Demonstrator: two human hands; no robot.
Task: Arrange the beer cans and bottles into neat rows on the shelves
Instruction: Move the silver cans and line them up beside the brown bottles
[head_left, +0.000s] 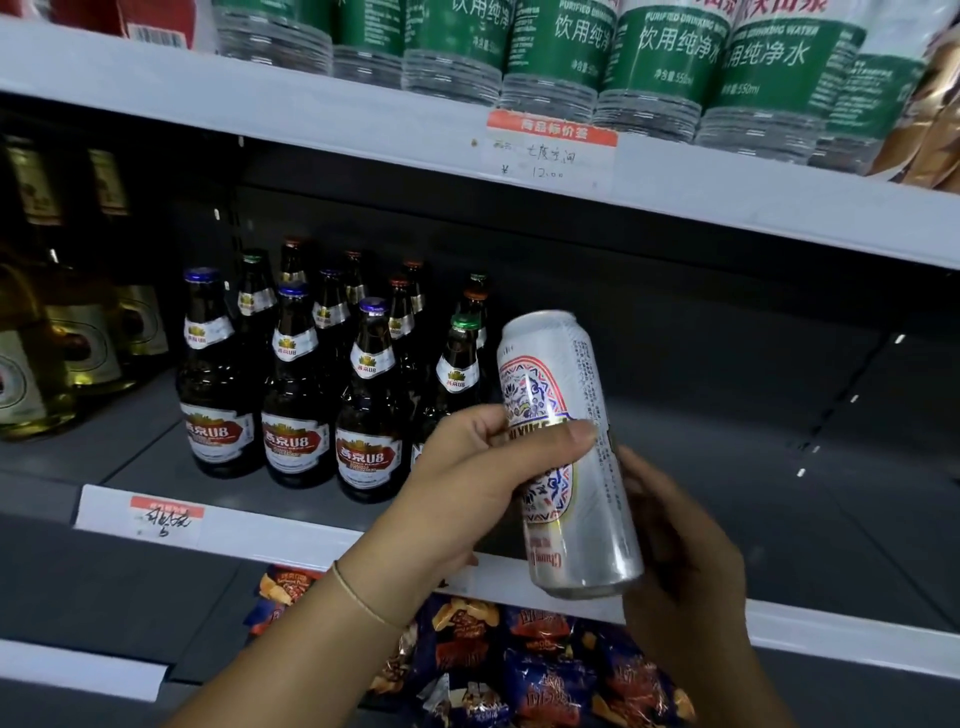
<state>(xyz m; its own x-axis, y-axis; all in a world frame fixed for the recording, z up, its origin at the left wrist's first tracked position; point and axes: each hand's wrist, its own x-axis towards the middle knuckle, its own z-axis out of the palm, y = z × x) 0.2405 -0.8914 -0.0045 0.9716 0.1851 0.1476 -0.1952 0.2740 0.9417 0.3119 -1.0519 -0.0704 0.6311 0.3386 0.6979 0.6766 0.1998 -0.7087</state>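
Silver beer can (569, 457) held upright, leaning slightly, in the air in front of the middle shelf (727, 467), not resting on anything. Its top rim sits level with the bottle shoulders; its base hangs just below the shelf's front edge strip.

Left hand (467, 483) wraps the can from the left at mid-height: thumb (566, 434) lies across the printed face, fingers curl behind. The can's upper part stands clear above this grip; the lower part extends below it.

Right hand (680, 561) is at the can's lower right, fingers against the side and back near the base. How tightly those fingers close cannot be told; most of them are hidden behind the can.

Left of the can: brown beer bottles (296, 395) standing in rows on the same shelf, the nearest one, green-capped, just beside the can and partly behind the left hand. Farther left, pale green bottles (78, 343).

Right of the can: bare grey shelf floor.

Above the can: upper shelf with green-labelled water bottles (660, 62) and a price tag (550, 150). Below the can: snack bags (519, 660). Thin bracelet (363, 597) on the left wrist.
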